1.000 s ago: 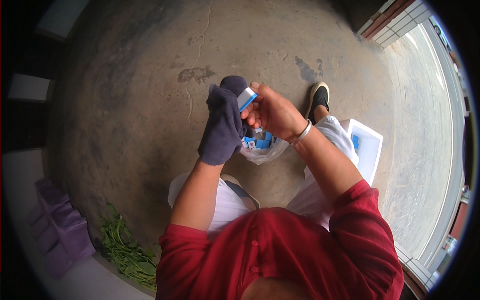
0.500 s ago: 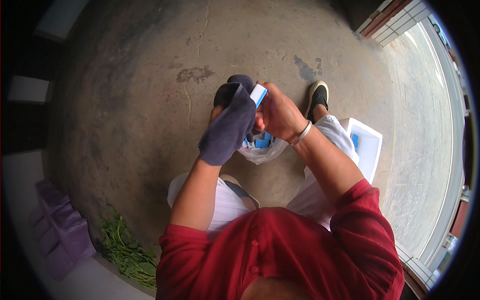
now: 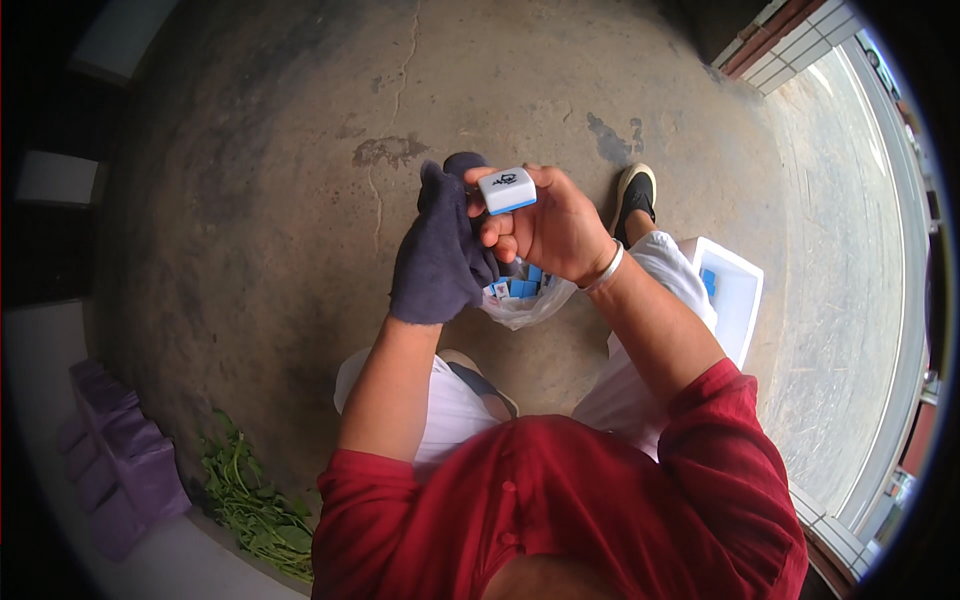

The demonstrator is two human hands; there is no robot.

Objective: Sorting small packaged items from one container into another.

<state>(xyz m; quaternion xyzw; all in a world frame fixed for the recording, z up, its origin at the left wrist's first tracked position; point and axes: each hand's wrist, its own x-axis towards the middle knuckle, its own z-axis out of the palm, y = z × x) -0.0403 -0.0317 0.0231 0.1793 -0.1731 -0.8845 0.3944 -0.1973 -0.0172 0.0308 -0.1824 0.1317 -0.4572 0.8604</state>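
Between the thumb and fingers of my right hand (image 3: pixel 560 232) is a mahjong tile (image 3: pixel 508 188), white with a blue back and a dark marking on its white face. A dark grey cloth (image 3: pixel 435 250) drapes over my left hand and hides most of it; only the left forearm (image 3: pixel 388 385) shows plainly below. The cloth bunches up beside the tile, with its folds held in the left hand. Beneath both hands, a clear plastic bag (image 3: pixel 520 314) holds several blue and white tiles (image 3: pixel 523 288).
To the right of my leg stands a white box (image 3: pixel 738 305) with a blue item (image 3: pixel 709 281) inside. Leafy greens (image 3: pixel 255 500) lie at the lower left, near a purple stepped object (image 3: pixel 125 455). My black shoe (image 3: pixel 637 200) rests on the concrete floor (image 3: pixel 270 200).
The tile has turned from edge-on to show its marked white face. My right fingers have shifted around it, and the cloth-covered left hand has drawn slightly left, its folds changed.
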